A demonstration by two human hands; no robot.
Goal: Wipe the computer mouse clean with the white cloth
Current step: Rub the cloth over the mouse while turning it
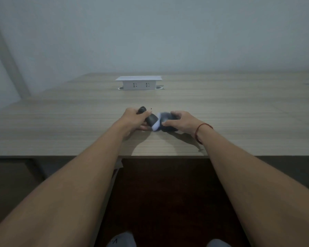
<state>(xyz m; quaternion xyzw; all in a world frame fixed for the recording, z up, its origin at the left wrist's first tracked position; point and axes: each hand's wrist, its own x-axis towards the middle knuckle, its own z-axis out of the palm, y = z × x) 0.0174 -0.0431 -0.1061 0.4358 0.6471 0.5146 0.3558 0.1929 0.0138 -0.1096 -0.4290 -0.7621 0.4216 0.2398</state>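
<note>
A black computer mouse (150, 119) is held just above the wooden table (78, 132), gripped from the left by my left hand (132, 119). Its far end sticks out past my fingers. Bunched and blurred, the white cloth (157, 124) presses against the right end of the mouse and is pinched in my right hand (182, 122). Below my right hand's fingers lies a dark shape; I cannot tell what it is. A red string circles my right wrist.
A white socket box (138, 83) stands raised from the table at the back centre, well beyond my hands. The table's front edge (159, 155) runs close below my wrists. Dark floor and my shoes show under it. A wall closes the far side.
</note>
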